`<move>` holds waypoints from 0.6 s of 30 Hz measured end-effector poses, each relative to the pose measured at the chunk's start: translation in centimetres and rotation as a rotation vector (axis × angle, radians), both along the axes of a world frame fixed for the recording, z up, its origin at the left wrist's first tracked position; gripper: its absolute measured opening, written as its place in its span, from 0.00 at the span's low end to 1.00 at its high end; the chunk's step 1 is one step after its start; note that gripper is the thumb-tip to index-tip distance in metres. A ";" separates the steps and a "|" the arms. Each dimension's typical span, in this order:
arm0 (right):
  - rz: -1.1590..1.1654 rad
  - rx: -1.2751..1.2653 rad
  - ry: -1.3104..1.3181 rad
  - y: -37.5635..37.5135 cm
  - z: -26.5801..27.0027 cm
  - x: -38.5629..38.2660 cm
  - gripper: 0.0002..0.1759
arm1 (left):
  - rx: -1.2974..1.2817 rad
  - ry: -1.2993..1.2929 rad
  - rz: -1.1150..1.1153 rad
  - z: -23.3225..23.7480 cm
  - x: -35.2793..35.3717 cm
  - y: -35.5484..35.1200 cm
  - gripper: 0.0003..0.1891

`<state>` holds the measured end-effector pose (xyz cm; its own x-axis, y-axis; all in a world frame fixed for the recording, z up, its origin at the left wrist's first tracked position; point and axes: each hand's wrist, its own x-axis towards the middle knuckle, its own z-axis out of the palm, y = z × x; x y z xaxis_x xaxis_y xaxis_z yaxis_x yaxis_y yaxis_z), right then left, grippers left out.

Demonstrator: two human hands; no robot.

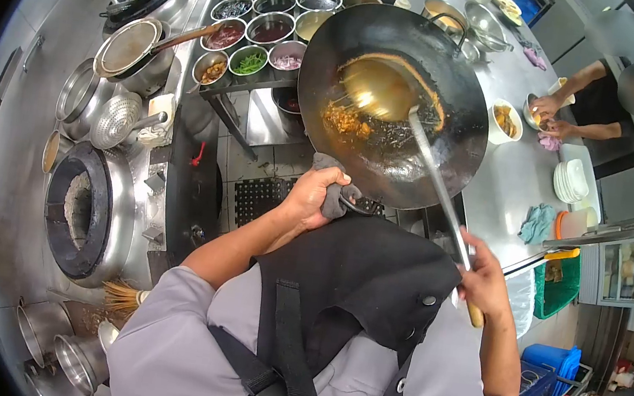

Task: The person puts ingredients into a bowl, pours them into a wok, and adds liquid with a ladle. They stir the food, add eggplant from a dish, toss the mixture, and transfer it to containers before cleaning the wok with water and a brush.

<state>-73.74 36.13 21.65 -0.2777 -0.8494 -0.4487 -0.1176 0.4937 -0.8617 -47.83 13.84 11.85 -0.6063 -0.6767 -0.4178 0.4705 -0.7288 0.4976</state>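
Observation:
A large dark wok (449,151) is held up in front of me, with brownish liquid and some orange-brown food bits (348,121) in it. My left hand (315,198) is closed around a grey cloth (339,201) at the wok's near handle. In my right hand (485,278) is the long metal handle of a ladle (439,169), near its wooden end. The ladle's head lies inside the wok, over the liquid.
Bowls of sauces and chopped ingredients (248,60) stand left of the wok. A stove burner ring (78,210) and a perforated strainer (115,119) are at the left. Across the steel counter (504,185), another person's hands (552,120) hold a bowl near stacked plates (571,180).

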 end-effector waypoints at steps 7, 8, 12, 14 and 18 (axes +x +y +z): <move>0.117 -0.463 0.366 -1.6 -5.7 -0.8 0.38 | 0.014 0.000 0.002 -0.3 -0.3 -0.1 0.07; 0.115 -0.454 0.360 -0.1 -5.5 -1.0 0.38 | 0.041 0.005 0.010 -0.5 -0.4 -0.1 0.06; -0.005 0.017 -0.176 0.9 0.2 0.7 0.38 | 0.073 -0.017 0.061 -0.6 -0.6 0.0 0.06; -0.128 0.030 -0.060 0.5 1.2 -0.5 0.37 | 0.045 -0.018 0.074 -1.0 -0.7 -0.2 0.06; -0.125 0.148 -0.034 -1.3 4.4 -0.6 0.33 | -0.151 -0.107 0.203 -1.0 -1.6 -0.3 0.09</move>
<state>-74.37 34.84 26.04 -0.3596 -0.7332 -0.5772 -0.0189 0.6241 -0.7811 -49.40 13.57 10.83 -0.4096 -0.8393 -0.3575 0.5386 -0.5388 0.6478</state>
